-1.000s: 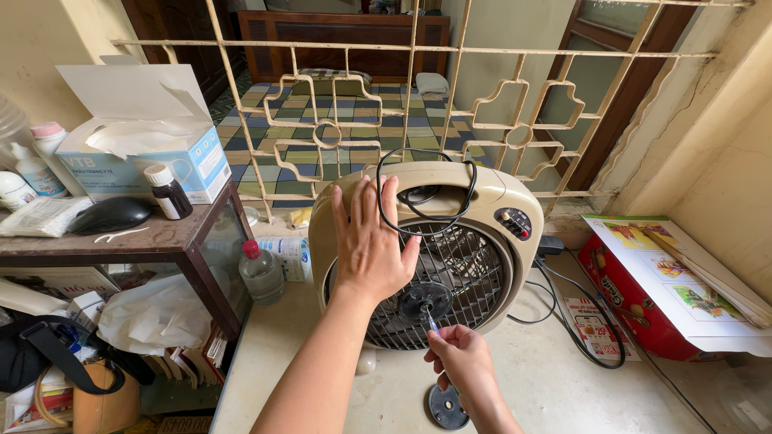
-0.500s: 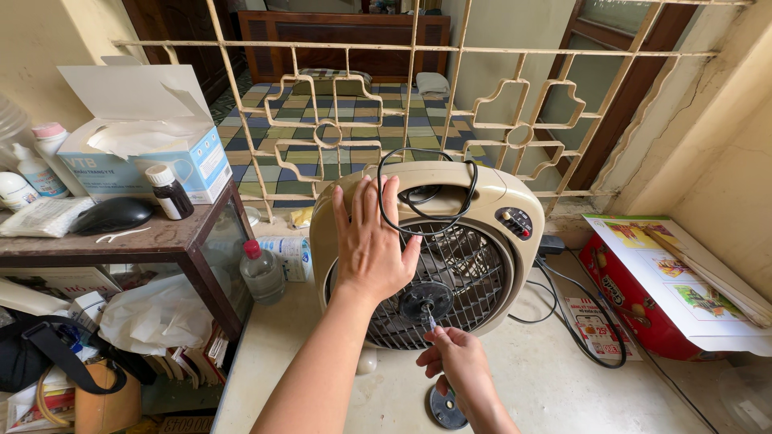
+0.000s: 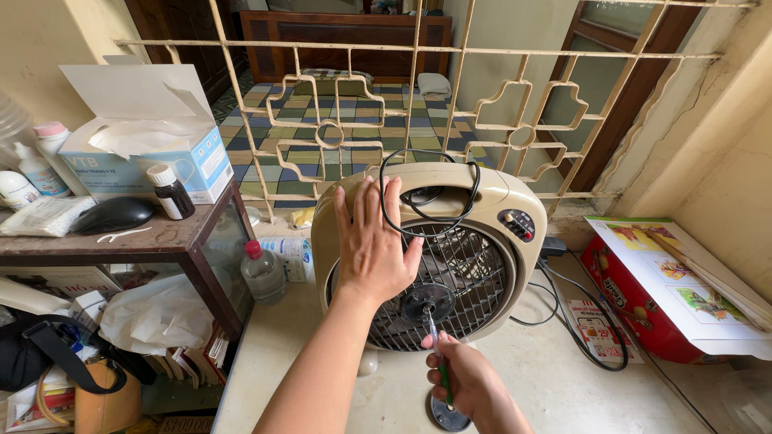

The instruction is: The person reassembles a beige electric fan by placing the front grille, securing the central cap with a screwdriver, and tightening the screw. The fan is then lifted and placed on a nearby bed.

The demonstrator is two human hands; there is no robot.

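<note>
Clutter well left of the left hand: tissue box (image 3: 141, 153) with lid flipped up, brown bottle with white cap (image 3: 171, 192), black computer mouse (image 3: 112, 214), all on a dark wooden side table (image 3: 173, 237). Clear plastic bottle with red cap (image 3: 260, 272) stands on the pale surface, near the left forearm.

Left hand (image 3: 371, 245): open flat, fingers spread and pointing up, palm pressed against the grille of a beige box fan (image 3: 490, 193). Holds nothing. Black cord (image 3: 426, 189) loops over the fan's top, just beside the fingertips.

Right hand (image 3: 469, 378): below and right of the left, closed around a green-handled screwdriver (image 3: 438, 354). Shaft angles up; tip meets the black hub (image 3: 426, 301) at grille centre, just below the left palm. Round dark cap (image 3: 448, 411) lies on the surface under the right wrist, partly hidden.

Further right of both hands: red carton (image 3: 635, 301) with papers on top.
</note>
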